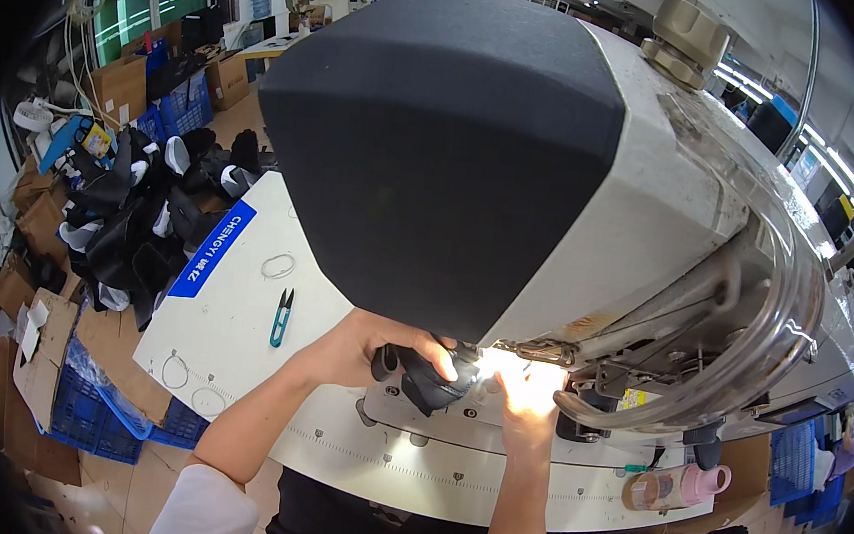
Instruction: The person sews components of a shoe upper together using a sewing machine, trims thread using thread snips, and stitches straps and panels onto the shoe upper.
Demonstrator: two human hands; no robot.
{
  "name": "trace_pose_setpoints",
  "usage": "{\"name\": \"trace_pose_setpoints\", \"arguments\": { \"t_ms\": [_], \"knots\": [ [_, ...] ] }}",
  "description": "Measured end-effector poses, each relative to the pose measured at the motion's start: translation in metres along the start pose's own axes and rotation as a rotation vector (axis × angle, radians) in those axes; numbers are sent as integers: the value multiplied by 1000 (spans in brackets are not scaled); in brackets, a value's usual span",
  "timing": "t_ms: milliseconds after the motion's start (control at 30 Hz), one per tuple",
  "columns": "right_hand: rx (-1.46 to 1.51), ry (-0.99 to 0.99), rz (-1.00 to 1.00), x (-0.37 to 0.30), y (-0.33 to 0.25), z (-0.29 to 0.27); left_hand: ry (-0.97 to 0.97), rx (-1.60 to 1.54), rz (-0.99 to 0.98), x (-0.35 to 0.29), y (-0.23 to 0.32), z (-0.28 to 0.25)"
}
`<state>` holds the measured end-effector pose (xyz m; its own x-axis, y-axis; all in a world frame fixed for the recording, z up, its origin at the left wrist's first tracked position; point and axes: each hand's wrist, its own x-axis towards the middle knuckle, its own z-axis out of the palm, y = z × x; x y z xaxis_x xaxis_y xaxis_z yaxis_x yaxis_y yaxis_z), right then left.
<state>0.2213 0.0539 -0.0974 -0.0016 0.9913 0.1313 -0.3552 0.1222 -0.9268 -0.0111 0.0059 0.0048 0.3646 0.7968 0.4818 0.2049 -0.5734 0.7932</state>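
Observation:
A large sewing machine head (446, 158), dark grey at the front and pale at the side, fills the middle of the view. Below it, my left hand (365, 348) grips a black shoe upper (430, 383), thumb and fingers on its top edge. My right hand (529, 396) is at the other end of the upper, under the machine's bright lamp. Glare washes out its fingers, so its hold is unclear. The needle area is hidden by the machine head and the glare. Teal thread snips (283, 318) lie on the white table (240, 353), left of my left hand.
Black and white shoe uppers (131, 204) are heaped at the left, above cardboard and blue crates (94, 417). Loose thread rings (278, 266) lie on the table. A pink-capped bottle (675, 487) lies at its right end. Clear tubing (760, 364) curves beside the machine.

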Motion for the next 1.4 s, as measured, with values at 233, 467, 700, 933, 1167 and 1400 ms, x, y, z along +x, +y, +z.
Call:
{"name": "trace_pose_setpoints", "arguments": {
  "t_ms": [233,467,700,933,1167,1400],
  "knots": [
    [-310,58,-237,-14,-12,22,46,-7,-20,-5,1,4],
    [-430,-70,-401,-16,-21,25,84,9,-11,-3,-3,11],
    [101,-214,-48,-18,-35,29,111,73,73,-7,-6,15],
    [-479,-126,-316,-9,-37,29,215,121,4,-9,5,24],
    [-4,-6,-164,2,16,-4,225,118,21,-3,12,24],
    [-148,-53,-174,-3,-17,21,205,95,28,-2,2,21]
  ]
}}
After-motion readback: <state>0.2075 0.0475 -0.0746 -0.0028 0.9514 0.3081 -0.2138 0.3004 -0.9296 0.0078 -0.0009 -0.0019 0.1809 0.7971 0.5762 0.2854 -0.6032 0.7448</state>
